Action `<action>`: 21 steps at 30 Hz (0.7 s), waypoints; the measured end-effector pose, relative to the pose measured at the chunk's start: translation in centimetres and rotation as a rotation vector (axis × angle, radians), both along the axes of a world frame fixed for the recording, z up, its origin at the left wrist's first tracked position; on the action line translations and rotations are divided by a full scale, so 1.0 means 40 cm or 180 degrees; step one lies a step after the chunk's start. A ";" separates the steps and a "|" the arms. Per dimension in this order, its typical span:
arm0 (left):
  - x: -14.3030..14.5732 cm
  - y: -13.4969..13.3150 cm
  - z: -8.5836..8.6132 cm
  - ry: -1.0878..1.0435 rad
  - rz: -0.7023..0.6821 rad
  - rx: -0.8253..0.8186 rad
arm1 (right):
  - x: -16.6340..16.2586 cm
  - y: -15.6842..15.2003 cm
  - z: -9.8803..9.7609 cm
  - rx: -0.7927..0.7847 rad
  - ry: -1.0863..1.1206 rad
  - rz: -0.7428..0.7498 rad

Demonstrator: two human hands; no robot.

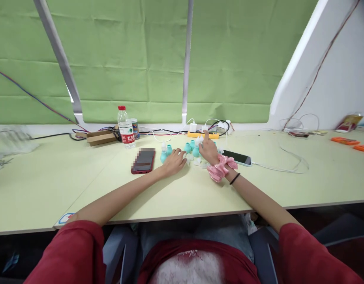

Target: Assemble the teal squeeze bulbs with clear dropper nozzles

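Palm down over the table, my left hand has its fingers stretched out beside small whitish translucent pieces; I see nothing held in it. Just left of it stand small round-bodied teal bottles, one with a white top. Several more teal bottles stand between my two hands. My right hand is at their right side, index finger extended forward and thumb apart from it. By that thumb is a white cap-like piece above a teal bottle; whether they touch is unclear. My other right fingers are hidden.
A dark phone in a red case lies at left, and another phone with a white cable lies at right. Behind are a water bottle, a can, a cardboard box and an orange power strip with chargers.
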State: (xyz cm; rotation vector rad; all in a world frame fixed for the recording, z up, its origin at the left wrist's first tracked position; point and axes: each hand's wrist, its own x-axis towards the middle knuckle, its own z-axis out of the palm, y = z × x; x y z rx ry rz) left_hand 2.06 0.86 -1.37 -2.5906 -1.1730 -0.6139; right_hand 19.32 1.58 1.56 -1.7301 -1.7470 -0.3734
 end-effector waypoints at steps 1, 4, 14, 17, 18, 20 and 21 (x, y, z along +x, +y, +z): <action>0.014 0.011 0.000 0.0005 0.0097 -0.0044 | 0.000 -0.001 0.001 -0.0025 -0.0008 -0.0008; 0.056 0.040 -0.006 0.0103 0.0441 -0.0227 | 0.000 -0.007 0.002 -0.0116 -0.0063 0.0006; 0.093 0.052 -0.026 0.0324 0.0740 -0.0585 | 0.012 0.006 -0.011 0.0015 0.0116 0.0065; 0.085 0.057 -0.026 0.0150 0.0692 -0.0439 | 0.009 -0.001 -0.011 0.0243 0.0120 0.0117; 0.082 0.060 -0.027 0.0085 0.0686 -0.0382 | 0.007 -0.007 -0.009 0.0361 0.0086 0.0135; 0.077 0.066 -0.029 0.0016 0.0676 -0.0351 | 0.001 -0.023 -0.001 0.0652 -0.0050 0.0160; 0.075 0.069 -0.030 0.0024 0.0661 -0.0375 | -0.003 -0.032 0.002 0.0802 -0.0137 0.0177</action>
